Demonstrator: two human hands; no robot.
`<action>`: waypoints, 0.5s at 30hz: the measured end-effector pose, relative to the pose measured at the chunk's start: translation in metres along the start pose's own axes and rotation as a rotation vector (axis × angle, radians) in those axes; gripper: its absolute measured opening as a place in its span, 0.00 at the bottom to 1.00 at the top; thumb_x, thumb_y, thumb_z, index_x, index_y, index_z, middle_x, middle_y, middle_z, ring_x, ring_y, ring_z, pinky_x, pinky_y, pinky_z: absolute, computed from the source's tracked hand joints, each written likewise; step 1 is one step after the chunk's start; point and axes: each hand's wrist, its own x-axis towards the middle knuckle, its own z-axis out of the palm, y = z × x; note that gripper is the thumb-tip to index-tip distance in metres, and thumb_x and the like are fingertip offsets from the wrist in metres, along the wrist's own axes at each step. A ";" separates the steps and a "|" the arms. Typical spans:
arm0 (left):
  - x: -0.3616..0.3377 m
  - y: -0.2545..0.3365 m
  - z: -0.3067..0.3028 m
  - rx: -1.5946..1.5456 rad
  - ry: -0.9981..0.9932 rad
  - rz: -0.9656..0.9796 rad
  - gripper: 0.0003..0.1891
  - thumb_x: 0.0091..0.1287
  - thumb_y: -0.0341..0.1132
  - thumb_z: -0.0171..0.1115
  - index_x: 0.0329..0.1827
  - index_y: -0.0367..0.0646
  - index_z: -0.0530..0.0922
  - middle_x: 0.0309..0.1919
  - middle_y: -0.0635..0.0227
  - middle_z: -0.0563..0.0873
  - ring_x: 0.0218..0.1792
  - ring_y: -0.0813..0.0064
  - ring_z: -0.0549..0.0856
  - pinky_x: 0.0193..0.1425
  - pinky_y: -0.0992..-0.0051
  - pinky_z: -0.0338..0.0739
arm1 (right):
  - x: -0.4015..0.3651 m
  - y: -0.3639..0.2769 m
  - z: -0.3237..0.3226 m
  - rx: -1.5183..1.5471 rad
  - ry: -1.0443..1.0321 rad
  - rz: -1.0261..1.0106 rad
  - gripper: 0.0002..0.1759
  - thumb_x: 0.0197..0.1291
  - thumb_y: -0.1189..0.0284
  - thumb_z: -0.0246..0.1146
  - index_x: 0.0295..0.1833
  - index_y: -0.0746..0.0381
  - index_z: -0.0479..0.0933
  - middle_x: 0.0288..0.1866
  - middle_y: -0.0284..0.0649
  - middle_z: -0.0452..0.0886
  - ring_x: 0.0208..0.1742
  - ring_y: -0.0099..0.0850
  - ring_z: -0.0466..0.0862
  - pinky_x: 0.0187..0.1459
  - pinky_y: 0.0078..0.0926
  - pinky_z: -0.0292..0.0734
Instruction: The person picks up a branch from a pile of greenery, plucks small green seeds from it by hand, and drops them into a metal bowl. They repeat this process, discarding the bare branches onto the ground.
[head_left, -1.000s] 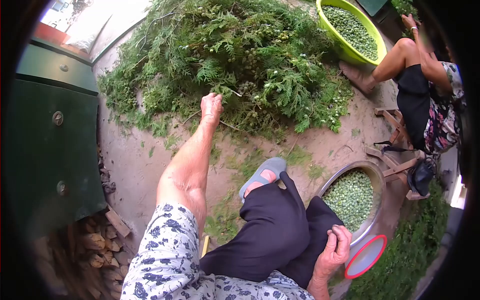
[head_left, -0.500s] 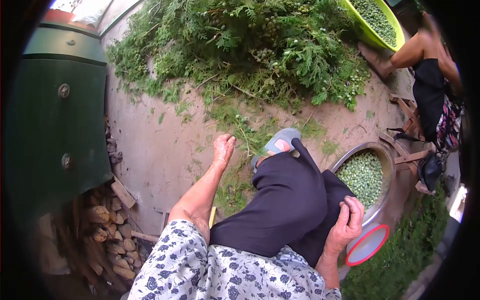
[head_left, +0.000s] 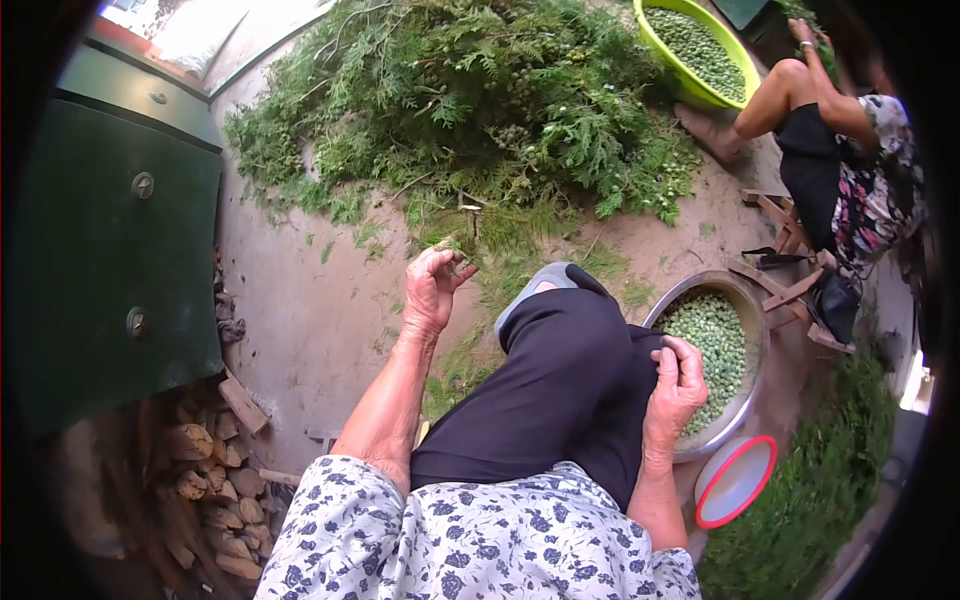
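Note:
My left hand point(head_left: 430, 293) is raised over the ground left of my knee, its fingers closed on a green conifer sprig point(head_left: 449, 243). Parts of the sprig blur into the greenery behind it. Beside my right thigh, my right hand point(head_left: 676, 393) has its fingers curled in towards the thumb; whatever may be between them is hidden. Just past that hand stands a wide metal basin point(head_left: 752, 390) holding many small pale-green cones point(head_left: 712, 340). In front of my feet lies a large heap of conifer branches point(head_left: 470, 110).
A red-rimmed white container point(head_left: 736, 482) sits by the basin. At upper right, a co-worker point(head_left: 850, 130) sits holding greenery near a yellow-green tub point(head_left: 745, 85) of cones. A wooden stool point(head_left: 780, 285) is beyond the basin. Firewood point(head_left: 215, 470) and a dark green cabinet point(head_left: 120, 260) are left.
My left hand has risen and turned, its fingers now pointing upward. My right hand stays by my thigh, fingers still curled. The view has shifted a little, and the co-worker's hands show more clearly.

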 end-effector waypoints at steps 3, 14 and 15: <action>-0.020 0.020 0.040 -0.004 -0.141 0.091 0.02 0.57 0.28 0.55 0.32 0.43 0.74 0.33 0.69 0.79 0.41 0.73 0.79 0.58 0.54 0.71 | 0.000 -0.020 0.004 0.186 -0.067 0.092 0.07 0.60 0.82 0.56 0.44 0.67 0.76 0.37 0.38 0.77 0.31 0.24 0.80 0.33 0.18 0.76; -0.154 0.043 0.161 0.727 -0.742 0.675 0.09 0.53 0.24 0.57 0.36 0.30 0.80 0.57 0.51 0.76 0.57 0.62 0.76 0.61 0.69 0.67 | -0.002 -0.118 0.013 0.831 -0.317 -0.148 0.47 0.53 0.67 0.69 0.71 0.64 0.48 0.52 0.42 0.73 0.54 0.28 0.74 0.52 0.21 0.72; -0.160 0.036 0.163 0.811 -0.821 0.703 0.10 0.52 0.23 0.57 0.36 0.30 0.80 0.58 0.51 0.75 0.58 0.61 0.76 0.61 0.68 0.67 | -0.005 -0.111 0.008 0.713 -0.306 -0.096 0.42 0.55 0.67 0.68 0.70 0.66 0.52 0.54 0.42 0.72 0.54 0.28 0.73 0.54 0.20 0.70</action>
